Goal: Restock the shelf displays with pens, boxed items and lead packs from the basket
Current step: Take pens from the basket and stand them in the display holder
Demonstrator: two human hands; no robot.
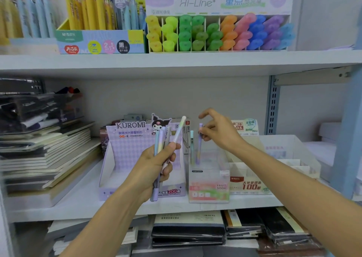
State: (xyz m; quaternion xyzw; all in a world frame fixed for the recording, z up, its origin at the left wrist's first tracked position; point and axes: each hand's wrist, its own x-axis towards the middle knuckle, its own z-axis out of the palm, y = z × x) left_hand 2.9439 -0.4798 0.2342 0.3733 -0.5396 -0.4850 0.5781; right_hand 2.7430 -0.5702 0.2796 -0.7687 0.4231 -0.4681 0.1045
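Observation:
My left hand (pixel 156 164) grips a bunch of pastel pens (pixel 166 139), held upright in front of the purple Kuromi display box (pixel 127 139). My right hand (pixel 217 131) pinches the top of a lilac pen (pixel 199 145) that stands in the clear Fruit Soda pen holder (pixel 208 180). A mint pen (pixel 192 145) stands in that holder just left of it. The basket is out of view.
A lead-pack display box (pixel 250 180) and a clear bin (pixel 290 149) sit right of the holder. Stacked notebooks (pixel 45 155) fill the shelf's left. Above are highlighters (pixel 215 33) and yellow pens (pixel 90 10). A metal upright (pixel 273 108) stands at right.

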